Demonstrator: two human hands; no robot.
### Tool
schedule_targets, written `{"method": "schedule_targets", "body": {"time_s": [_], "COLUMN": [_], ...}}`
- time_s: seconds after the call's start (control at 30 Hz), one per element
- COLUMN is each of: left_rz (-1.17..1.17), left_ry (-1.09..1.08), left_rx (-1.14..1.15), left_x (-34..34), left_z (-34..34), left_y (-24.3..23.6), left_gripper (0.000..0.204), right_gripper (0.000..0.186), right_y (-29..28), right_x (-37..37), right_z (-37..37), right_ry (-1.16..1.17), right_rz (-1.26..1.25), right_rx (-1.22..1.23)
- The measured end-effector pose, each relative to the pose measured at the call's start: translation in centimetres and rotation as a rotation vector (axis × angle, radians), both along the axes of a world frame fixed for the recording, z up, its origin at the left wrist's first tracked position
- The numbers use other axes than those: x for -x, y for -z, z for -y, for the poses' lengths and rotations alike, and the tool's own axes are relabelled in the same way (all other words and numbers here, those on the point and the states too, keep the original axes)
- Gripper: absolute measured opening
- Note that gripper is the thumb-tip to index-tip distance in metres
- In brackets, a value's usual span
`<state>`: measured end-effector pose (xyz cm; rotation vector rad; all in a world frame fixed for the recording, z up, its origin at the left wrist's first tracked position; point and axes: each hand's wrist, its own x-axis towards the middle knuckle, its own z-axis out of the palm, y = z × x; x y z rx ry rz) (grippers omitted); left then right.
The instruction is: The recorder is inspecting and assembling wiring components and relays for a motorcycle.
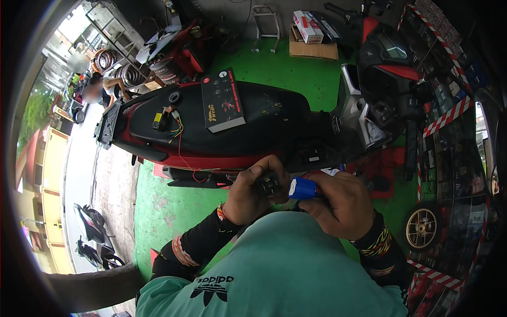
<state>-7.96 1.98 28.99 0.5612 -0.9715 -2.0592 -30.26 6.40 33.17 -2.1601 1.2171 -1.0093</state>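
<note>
Evidently, two small parts are being handled close together: mid-frame, just below the motorbike's side, a squarish black part (pixel 268 184) is pinched in the left hand (pixel 247 191), while a blue block (pixel 302 188), near it on the right, is gripped between the thumb and fingers of the right hand (pixel 342 205). Steady grips and careful alignment seem called for next.

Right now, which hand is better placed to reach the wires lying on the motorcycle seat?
Probably your left hand: it is closer to the wires, on the left of the seat, though it holds a small black part. Your right hand, farther away, holds a blue block.
</note>
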Motion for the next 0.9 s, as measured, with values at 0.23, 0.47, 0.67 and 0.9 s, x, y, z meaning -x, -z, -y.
{"method": "schedule_targets", "body": {"time_s": [0.23, 0.47, 0.67, 0.9], "left_rz": [0.137, 0.468, 0.556, 0.819], "left_ry": [-0.007, -0.076, -0.024, -0.027], "left_rx": [0.102, 0.476, 0.749, 1.011], "left_x": [-0.2, 0.1, 0.1, 0.0], "left_z": [0.0, -1.1, -0.3, 0.0], "left_y": [-1.1, -4.9, -6.7, -7.4], "left_gripper": [0.059, 0.052, 0.027, 0.025], "right_gripper": [0.041, 0.045, 0.044, 0.044], "right_y": [2.0, 3.2, 2.6, 2.2], "right_x": [1.1, 1.8, 2.2, 2.1], "right_z": [0.6, 0.6, 0.3, 0.1], "right_ry": [-0.215, -0.244, -0.171, -0.118], "right_rz": [0.229, 0.303, 0.152, 0.038], "right_rx": [-0.124, -0.047, 0.028, 0.107]}}
